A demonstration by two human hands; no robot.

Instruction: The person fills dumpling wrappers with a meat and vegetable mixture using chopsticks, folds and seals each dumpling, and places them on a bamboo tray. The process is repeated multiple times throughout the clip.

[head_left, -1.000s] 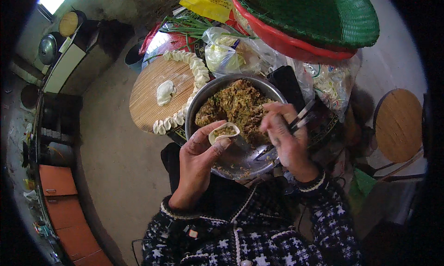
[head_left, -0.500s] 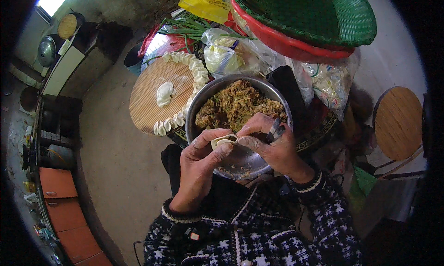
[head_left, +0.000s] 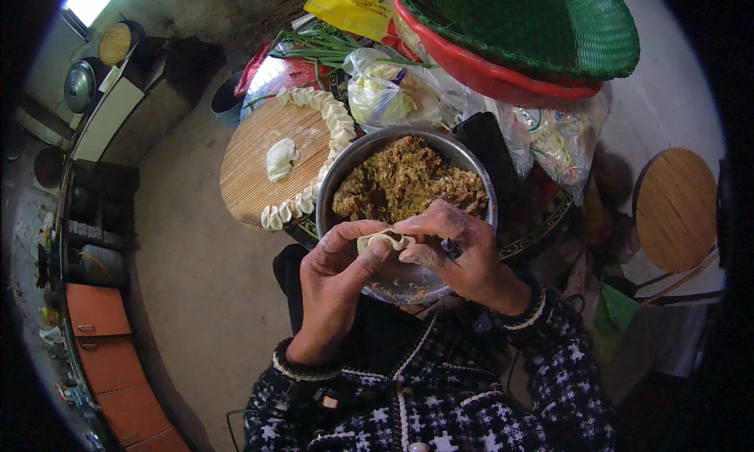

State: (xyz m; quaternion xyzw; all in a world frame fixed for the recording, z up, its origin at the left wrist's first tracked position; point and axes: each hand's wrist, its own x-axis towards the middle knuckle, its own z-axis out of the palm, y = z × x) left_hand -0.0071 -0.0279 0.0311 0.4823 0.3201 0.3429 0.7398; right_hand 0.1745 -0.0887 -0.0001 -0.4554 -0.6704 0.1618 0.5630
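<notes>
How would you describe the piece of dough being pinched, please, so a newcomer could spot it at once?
Find the metal bowl with brown filling, mid-picture. Over its near side, the left hand and right hand meet, pinching a folded dough wrapper. Unlike the pale dough pieces on the wooden board at left, it alone is hand-held.

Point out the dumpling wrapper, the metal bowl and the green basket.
Dumpling wrapper (head_left: pixel 388 237): head view, on its pale upper part.
Metal bowl (head_left: pixel 413 284): head view, on bare metal inside, toward its near rim.
Green basket (head_left: pixel 603 26): head view, on its right inner wall.
</notes>
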